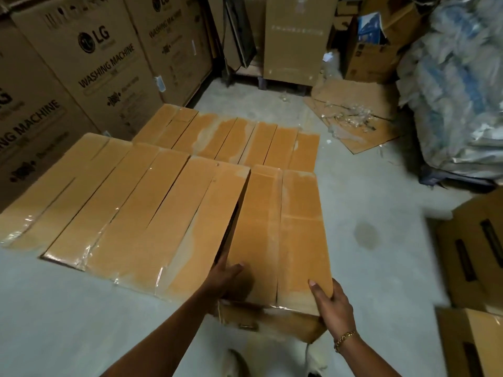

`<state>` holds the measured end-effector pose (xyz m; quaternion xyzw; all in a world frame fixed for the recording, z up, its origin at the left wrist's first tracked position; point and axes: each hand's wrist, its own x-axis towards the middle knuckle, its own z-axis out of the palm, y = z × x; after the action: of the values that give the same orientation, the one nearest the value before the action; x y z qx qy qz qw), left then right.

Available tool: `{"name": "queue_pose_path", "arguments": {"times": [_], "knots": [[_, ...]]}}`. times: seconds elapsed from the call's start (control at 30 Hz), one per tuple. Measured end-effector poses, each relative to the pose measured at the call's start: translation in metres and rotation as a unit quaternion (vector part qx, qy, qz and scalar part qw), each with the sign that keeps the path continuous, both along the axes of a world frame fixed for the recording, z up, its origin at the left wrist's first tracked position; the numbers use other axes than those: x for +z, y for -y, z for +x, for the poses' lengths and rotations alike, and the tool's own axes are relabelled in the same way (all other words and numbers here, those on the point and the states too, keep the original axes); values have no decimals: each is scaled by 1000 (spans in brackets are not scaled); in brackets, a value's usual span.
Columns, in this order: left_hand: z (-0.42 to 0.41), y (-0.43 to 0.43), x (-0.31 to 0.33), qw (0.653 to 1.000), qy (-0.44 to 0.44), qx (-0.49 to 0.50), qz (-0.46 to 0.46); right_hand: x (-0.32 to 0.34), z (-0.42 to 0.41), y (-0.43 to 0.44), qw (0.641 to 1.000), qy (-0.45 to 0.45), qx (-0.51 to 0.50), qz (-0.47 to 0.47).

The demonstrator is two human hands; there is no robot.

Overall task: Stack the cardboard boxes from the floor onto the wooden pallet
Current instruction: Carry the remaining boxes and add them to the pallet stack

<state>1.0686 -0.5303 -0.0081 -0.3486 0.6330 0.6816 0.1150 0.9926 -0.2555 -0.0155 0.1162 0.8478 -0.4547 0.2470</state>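
Both my hands hold the near end of one long cardboard box. My left hand sets its thumb on the top face, with its fingers curled down the left side. My right hand wraps the right corner the same way.

Hazard 1: my left fingers sit in the gap against the neighbouring row of boxes. A sideways shift would probably pinch them.

Hazard 2: loose clear tape lies along the near edge, so my grip may slide.

Hazard 3: I hold one end only. The far end may drag or swing, and the seam along the top may open.

Hazard 4: the brown cartons to my right crowd my footing.

Beyond the second row of boxes, flattened cardboard with plastic scraps lies on the floor as a trip risk. No pallet shows, so I cannot tell whether these rows rest on one.
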Motion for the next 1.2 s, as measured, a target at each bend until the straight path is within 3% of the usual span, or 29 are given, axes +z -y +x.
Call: {"name": "queue_pose_path", "arguments": {"times": [0.13, 0.23, 0.37, 0.5, 0.63, 0.8, 0.97, 1.2], "knots": [[29, 13, -8, 999, -4, -34, 21, -6, 35, 11, 1000, 20, -6, 4], [52, 22, -26, 997, 46, -67, -8, -14, 59, 15, 999, 44, -7, 4], [81, 23, -41, 988, 107, -66, -94, -34, 87, 23, 996, 87, -6, 15], [104, 25, -55, 967, 111, -108, -204, -49, 107, 31, 994, 105, -8, 18], [124, 28, -65, 913, 116, -207, -331, -60, 114, 33, 993, 119, 5, 20], [137, 37, -77, 882, 95, -275, -372, -67, 116, 31, 990, 135, 28, 20], [147, 61, -84, 746, 53, -381, -544, -54, 119, 29, 984, 139, 112, 18], [154, 80, -95, 703, 87, -478, -520, -64, 137, 14, 938, 137, 281, 153]]}}
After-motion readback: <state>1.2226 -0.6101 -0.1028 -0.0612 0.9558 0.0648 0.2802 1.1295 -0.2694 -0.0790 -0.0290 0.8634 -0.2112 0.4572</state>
